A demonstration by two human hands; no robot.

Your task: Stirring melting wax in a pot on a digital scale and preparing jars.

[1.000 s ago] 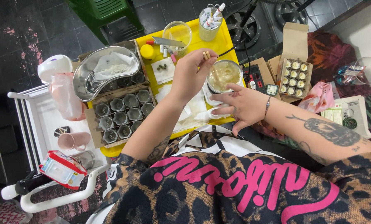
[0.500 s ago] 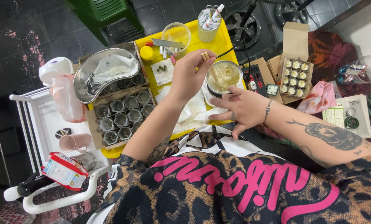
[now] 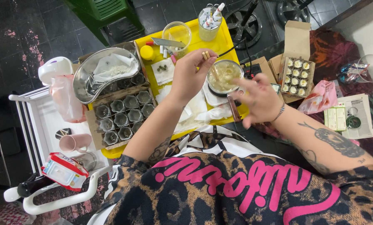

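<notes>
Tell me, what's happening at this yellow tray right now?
A person stirs pale liquid in a small metal pot with wooden sticks held in the left hand. The right hand, blurred, hovers by the pot's handle. On the yellow tray, a box of empty moulds sits to the left.

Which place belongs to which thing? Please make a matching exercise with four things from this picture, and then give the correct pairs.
Things:
1. wooden sticks
2. kidney-shaped metal dish
3. pink cup
4. small pot

Places:
A. on the white cart, beside the cardboard tray
B. held in the left hand
C. on the yellow tray, near the right hand
D. resting on top of the cardboard tray of empty moulds

Pairs: 1-B, 2-D, 3-A, 4-C
</notes>
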